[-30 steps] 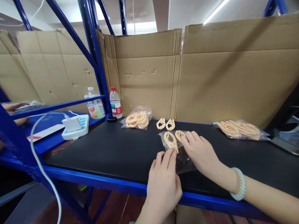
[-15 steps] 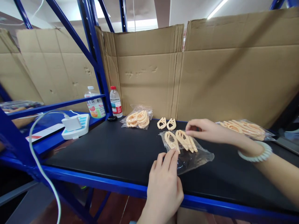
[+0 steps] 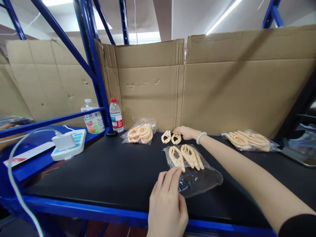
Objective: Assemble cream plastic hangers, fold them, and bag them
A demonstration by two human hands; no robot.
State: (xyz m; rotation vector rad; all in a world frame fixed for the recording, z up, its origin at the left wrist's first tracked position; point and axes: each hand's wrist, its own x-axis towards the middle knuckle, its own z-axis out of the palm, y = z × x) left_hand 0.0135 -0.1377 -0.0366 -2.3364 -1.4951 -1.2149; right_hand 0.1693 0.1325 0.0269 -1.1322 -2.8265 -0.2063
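Observation:
A clear plastic bag (image 3: 207, 179) lies on the black tabletop with several beige folding hangers (image 3: 190, 156) inside its far part. My left hand (image 3: 168, 202) is at its near left side, fingers together and closed on the bag's edge by the leg of the leftmost hanger. Behind the bag, two loose folding hangers lie side by side. My right hand (image 3: 187, 132) reaches over to the right-hand loose hanger (image 3: 176, 138), with bent fingers on its upper right side; the thumb is mostly hidden. The other loose hanger (image 3: 166, 137) lies untouched to its left.
Filled bags of hangers lie at the back left (image 3: 139, 133) and at the right (image 3: 250, 140). A red-capped bottle (image 3: 116, 117) and a larger bottle (image 3: 92, 118) stand by the blue post. A power strip (image 3: 70, 146) with a white cable is at left. Cardboard (image 3: 148, 89) walls the back.
My right hand has moved from the bagged hangers back to the right-hand loose hanger. My left hand stays at the bag. The view has shifted slightly.

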